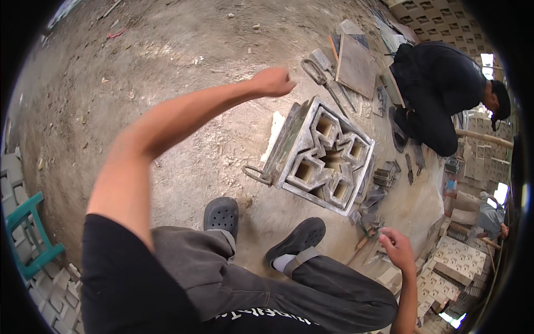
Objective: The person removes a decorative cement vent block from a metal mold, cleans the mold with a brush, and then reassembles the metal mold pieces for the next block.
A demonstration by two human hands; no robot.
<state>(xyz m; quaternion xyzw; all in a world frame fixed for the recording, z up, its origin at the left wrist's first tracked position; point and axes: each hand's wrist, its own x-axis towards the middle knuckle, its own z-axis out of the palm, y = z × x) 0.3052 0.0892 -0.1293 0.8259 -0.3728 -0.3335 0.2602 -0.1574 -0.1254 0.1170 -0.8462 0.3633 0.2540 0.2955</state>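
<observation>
A grey metal block mould (325, 157) stands tilted on the dirt floor in front of me, with a star-shaped middle and several square openings in its top face. A metal loop handle (257, 175) sticks out of its left side. My left hand (273, 82) is above and beyond the mould's far left corner, fingers curled into a loose fist, touching nothing visible. My right hand (396, 249) hangs near my right knee, right of the mould and apart from it. Its fingers are bent, with a gap between thumb and forefinger and nothing seen between them.
Beyond the mould lie a rod with a looped handle (315, 72) and a flat board (356, 65). Small metal pieces (385, 175) lie to its right. A co-worker in dark clothes (439, 89) crouches at right. Patterned blocks (459, 259) are stacked behind; a green frame (34, 236) stands left.
</observation>
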